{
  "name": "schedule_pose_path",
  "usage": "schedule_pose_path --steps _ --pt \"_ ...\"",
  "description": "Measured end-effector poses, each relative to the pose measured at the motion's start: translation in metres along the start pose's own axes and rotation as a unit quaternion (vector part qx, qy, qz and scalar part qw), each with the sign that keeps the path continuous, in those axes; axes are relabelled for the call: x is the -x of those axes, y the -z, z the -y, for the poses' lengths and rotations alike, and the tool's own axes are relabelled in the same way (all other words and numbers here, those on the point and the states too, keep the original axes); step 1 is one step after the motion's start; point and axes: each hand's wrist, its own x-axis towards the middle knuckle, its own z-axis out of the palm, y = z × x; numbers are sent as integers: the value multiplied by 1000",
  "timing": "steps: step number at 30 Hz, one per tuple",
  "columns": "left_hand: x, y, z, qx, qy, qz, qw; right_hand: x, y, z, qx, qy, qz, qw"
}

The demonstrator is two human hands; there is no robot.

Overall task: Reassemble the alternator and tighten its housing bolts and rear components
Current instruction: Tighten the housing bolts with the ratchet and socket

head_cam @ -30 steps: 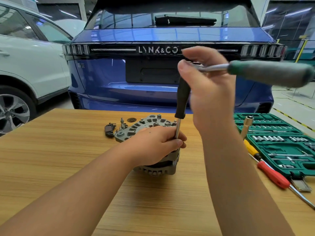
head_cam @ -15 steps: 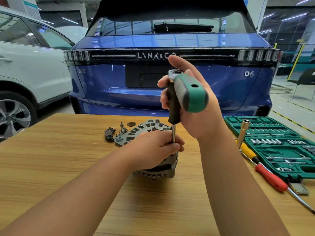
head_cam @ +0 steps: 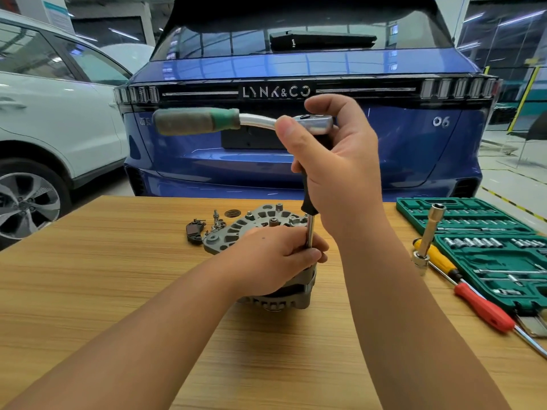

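Head view. The grey cast-metal alternator (head_cam: 275,288) stands on the light wood-grain table (head_cam: 103,291) at centre frame, just below the middle. The left hand (head_cam: 278,258) lies over its top, fingers curled round the housing and round the lower end of the chrome extension shaft (head_cam: 310,233), which stands upright on the alternator's right edge. A black grip sleeve (head_cam: 307,199) tops the shaft. The right hand (head_cam: 337,161), upper centre, grasps the head of the chrome ratchet wrench (head_cam: 313,122) fitted to the top of the sleeve; thumb and fingers are wrapped round it. The ratchet's green-and-grey handle (head_cam: 195,121) points toward the left of the frame and is blurred.

Behind the alternator lies a grey slotted end cover (head_cam: 236,232), with a small black component (head_cam: 194,230) and loose small hardware (head_cam: 217,221) just to its left.

At right frame: an open green socket-set case (head_cam: 461,208), a long chrome socket (head_cam: 430,232), a yellow-handled screwdriver (head_cam: 438,260) and a red-handled screwdriver (head_cam: 485,307).

Beyond the table stand a blue car (head_cam: 296,161) and a white car (head_cam: 59,119).
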Motion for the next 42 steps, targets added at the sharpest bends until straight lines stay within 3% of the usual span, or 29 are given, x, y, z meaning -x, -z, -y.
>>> schedule_pose_path --steps 3,8,12,16,20,23,26,30,32,34,37,40,42 --pt "-1 0 2 0 -3 0 1000 1 3 2 -24 -19 32 999" --pt "3 1 -4 -13 -8 4 1000 2 -3 0 79 36 -77 993" --pt "-1 -1 -5 -17 -7 2 1000 -1 -7 -4 38 17 -86 995" --pt "-3 -2 2 9 -2 -2 1000 -11 11 -3 -160 -128 24 978" --pt "-5 -3 8 15 -5 -6 1000 -22 32 -4 -329 -252 179 892" --pt "-5 -4 9 22 -7 -11 1000 -23 36 -4 -356 -288 201 866" --pt "-6 -4 9 31 -2 -10 999 -23 36 -6 -390 -303 163 854" --pt "-6 -4 5 22 6 -12 1000 -22 38 -9 -392 -249 88 881" --pt "-6 -5 2 16 11 -17 1000 -18 31 -13 -353 -174 54 918" --pt "-6 -5 0 20 22 -21 999 -11 21 -16 -216 -43 30 975" --pt "-5 -4 -3 20 27 -9 999 -5 11 -25 -57 101 68 991" --pt "-3 -1 -3 33 28 -1 999 -5 15 -20 -155 32 157 975" --pt "-3 -1 -3 37 28 -2 999 -9 17 -19 -214 -8 177 961"
